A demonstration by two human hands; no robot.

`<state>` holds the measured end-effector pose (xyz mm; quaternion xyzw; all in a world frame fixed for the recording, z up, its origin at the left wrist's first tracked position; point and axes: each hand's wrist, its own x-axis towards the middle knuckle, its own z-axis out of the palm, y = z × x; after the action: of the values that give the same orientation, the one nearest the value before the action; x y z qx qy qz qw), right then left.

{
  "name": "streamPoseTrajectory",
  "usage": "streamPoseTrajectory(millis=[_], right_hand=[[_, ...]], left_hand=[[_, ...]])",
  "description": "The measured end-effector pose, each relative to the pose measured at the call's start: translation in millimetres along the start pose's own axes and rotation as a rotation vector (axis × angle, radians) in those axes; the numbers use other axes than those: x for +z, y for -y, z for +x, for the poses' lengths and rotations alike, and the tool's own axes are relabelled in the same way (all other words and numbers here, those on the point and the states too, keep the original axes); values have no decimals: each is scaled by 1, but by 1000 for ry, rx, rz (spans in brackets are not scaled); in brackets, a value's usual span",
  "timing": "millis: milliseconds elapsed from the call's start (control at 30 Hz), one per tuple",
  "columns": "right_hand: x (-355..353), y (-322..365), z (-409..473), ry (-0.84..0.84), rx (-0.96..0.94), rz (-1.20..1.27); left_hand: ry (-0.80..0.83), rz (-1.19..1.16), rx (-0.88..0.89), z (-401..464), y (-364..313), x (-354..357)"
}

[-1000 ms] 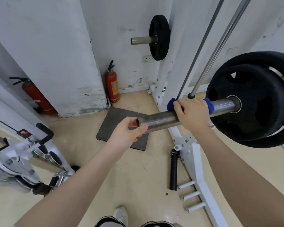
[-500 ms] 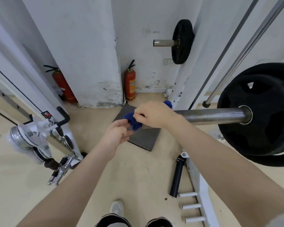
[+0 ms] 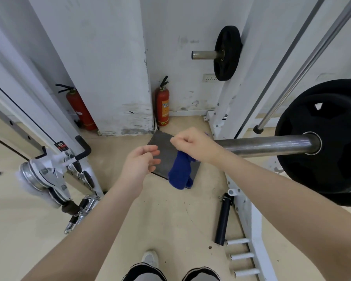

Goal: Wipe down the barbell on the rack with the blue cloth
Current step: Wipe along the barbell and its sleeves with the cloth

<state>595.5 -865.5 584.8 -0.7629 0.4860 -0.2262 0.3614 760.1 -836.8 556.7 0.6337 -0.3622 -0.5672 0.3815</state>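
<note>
The steel barbell sleeve [image 3: 267, 145] runs level from the centre to the right, with black weight plates [image 3: 328, 142] loaded at its right. My right hand [image 3: 193, 144] is a fist at the sleeve's free end and hides that end. The blue cloth [image 3: 179, 172] hangs bunched below this fist, gripped by it. My left hand [image 3: 140, 165] hovers just left of the cloth, fingers loosely curled and apart, holding nothing.
White rack uprights [image 3: 237, 82] and a slanted steel guide rod [image 3: 304, 67] stand behind the bar. A dark floor mat [image 3: 164, 151], two red fire extinguishers [image 3: 162, 102], a black roller [image 3: 223, 218], white storage pegs [image 3: 241, 256] and cable-machine handles [image 3: 49, 179] surround my feet.
My right hand slid the cloth left along the sleeve to its end, and the cloth now dangles below the fist. My left hand let go of the bar end and drew back.
</note>
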Motion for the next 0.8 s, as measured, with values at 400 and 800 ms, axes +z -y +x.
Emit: streamPoseTrajectory(millis=[400,800], right_hand=[[-42,-35,-120,-442,610,695],[-127,-47,-289,-488,137,1192]], left_hand=[[234,86,418,-61,-40,94],[750,426,548,-161,-4,236]])
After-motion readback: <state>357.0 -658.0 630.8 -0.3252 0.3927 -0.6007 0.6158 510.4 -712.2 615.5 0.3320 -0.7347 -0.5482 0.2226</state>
